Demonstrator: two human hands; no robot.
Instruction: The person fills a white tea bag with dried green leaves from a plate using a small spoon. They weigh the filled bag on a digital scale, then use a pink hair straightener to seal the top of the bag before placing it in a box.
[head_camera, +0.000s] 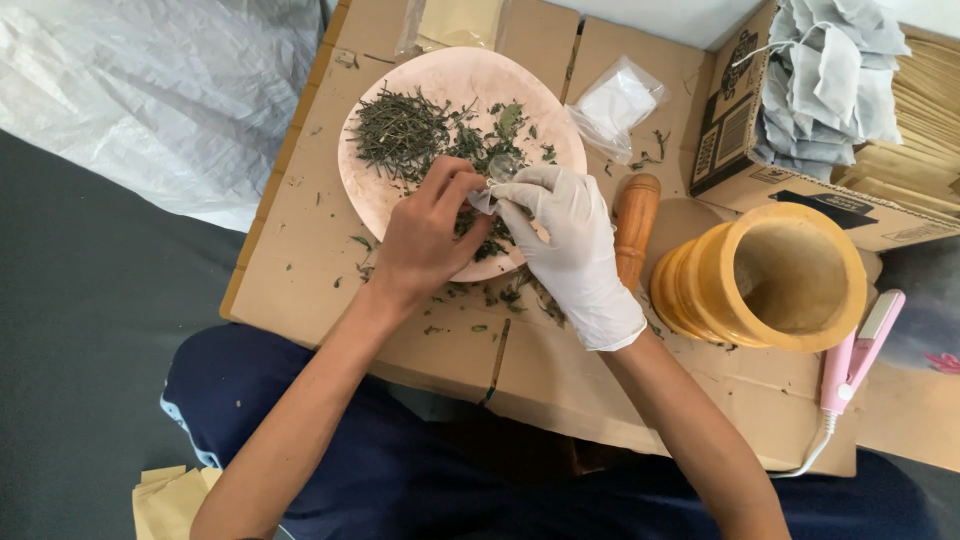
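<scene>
A round pale pink plate (400, 205) sits on flattened cardboard and holds a heap of dried green leaves (405, 132). My bare left hand (425, 235) hovers over the plate's near rim, its fingertips pinching the edge of a small white pouch (488, 198). My right hand (570, 240), in a white glove, holds the same pouch from the other side. The pouch is mostly hidden between the fingers. Leaf crumbs lie scattered under both hands.
A wooden pestle (636, 222) lies right of the plate beside a yellow wooden mortar (770, 275). A pink heat sealer (858, 352) lies at the right. A cardboard box (745, 130) holds several grey-white pouches (830, 80). A clear plastic bag (617, 105) lies behind.
</scene>
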